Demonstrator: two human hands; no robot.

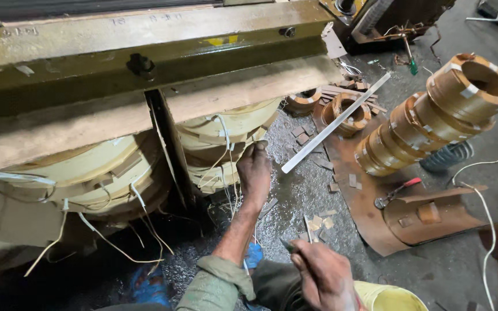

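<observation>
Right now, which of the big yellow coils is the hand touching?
The left hand touches the right yellow coil, right of the dark upright bar. The left yellow coil is untouched.

Pale taped coil (under beam)

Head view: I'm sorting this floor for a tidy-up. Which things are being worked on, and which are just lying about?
In hand:
- left hand reaching to the pale wound coil and its white ties
- right hand gripping a small dark tool

Lying about:
- stack of brown coils
- white strip
- red-handled pliers
- yellow bucket
</observation>
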